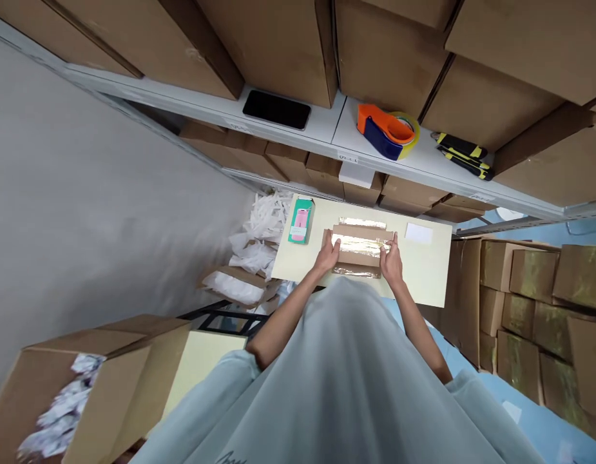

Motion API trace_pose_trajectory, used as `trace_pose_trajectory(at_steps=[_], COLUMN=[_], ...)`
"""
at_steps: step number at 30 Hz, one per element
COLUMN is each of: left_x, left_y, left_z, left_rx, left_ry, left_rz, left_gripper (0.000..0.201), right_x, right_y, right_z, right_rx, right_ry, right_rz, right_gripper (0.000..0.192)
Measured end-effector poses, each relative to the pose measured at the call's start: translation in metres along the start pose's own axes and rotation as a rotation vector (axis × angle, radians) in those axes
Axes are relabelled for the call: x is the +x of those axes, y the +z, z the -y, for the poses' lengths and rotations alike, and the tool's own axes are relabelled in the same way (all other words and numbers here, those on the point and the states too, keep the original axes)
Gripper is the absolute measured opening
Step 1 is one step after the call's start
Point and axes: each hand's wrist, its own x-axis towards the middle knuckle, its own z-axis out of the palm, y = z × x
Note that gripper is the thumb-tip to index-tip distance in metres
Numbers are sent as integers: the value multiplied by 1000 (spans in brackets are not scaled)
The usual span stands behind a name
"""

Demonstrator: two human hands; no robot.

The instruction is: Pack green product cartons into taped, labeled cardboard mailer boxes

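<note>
A stockroom or packing room; metal shelving (298, 138) crammed with cardboard cartons (389, 51); tape dispenser (387, 132) at hand.

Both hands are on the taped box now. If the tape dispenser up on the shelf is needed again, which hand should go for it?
Probably the right hand. The tape dispenser sits on the shelf almost straight above it, while the left hand would have to reach across the taped box. The left hand can stay on the box's left end.
</note>
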Motion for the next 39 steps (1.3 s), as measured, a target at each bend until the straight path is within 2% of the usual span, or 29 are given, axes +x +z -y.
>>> trace_pose_trajectory(at_steps=[3, 8, 10, 12, 15, 17, 19, 20, 22, 23, 25, 27, 29, 33, 36, 39], left_x=[4, 4, 6, 12, 24, 34, 43, 47, 51, 51, 47, 41, 34, 21, 10, -13], left_y=[0, -4, -6, -9, -17, -27, -38, -43, -54, -58, -64, -66, -64, -56, -52, -52], left_z=[-1, -4, -9, -22, -70, -119, -174, -199, -242, -257, -273, -273, -264, -240, -223, -200], left_rx=[46, 163, 206, 238, 238, 203, 180, 175, 172, 173, 175, 169, 150, 58, -104, -322], left_ry=[24, 123, 159, 236, 434, 586, 720, 772, 852, 876, 905, 910, 904, 859, 807, 808], left_rz=[-18, -56, -91, -142, -235, -297, -351, -381, -429, -453, -485, -495, -478, -394, -344, -314], left_gripper=[99, 91, 90, 88, 79, 67, 59, 56, 52, 50, 49, 46, 43, 38, 34, 30], right_x=[1, 0, 11, 33, 86, 129, 170, 187, 211, 218, 222, 221, 219, 215, 193, 139], right_y=[2, -1, -10, -27, -70, -100, -122, -129, -133, -132, -126, -120, -120, -131, -136, -121], right_z=[-6, -7, 2, 25, 91, 147, 203, 227, 266, 279, 295, 301, 302, 297, 277, 246], right_rx=[62, -13, -90, -159, -225, -268, -343, -405, -578, -667, -800, -857, -868, -814, -545, -55], right_ry=[-33, -149, -227, -336, -515, -610, -651, -630, -488, -414, -306, -271, -269, -276, -329, -423], right_rz=[9, -97, -108, -116, -210, -291, -290, -253, -154, -105, -22, 25, 41, 33, 6, 44], right_gripper=[60, 60, 52, 45, 42, 46, 51, 52, 51, 52, 54, 59, 63, 61, 55, 61])
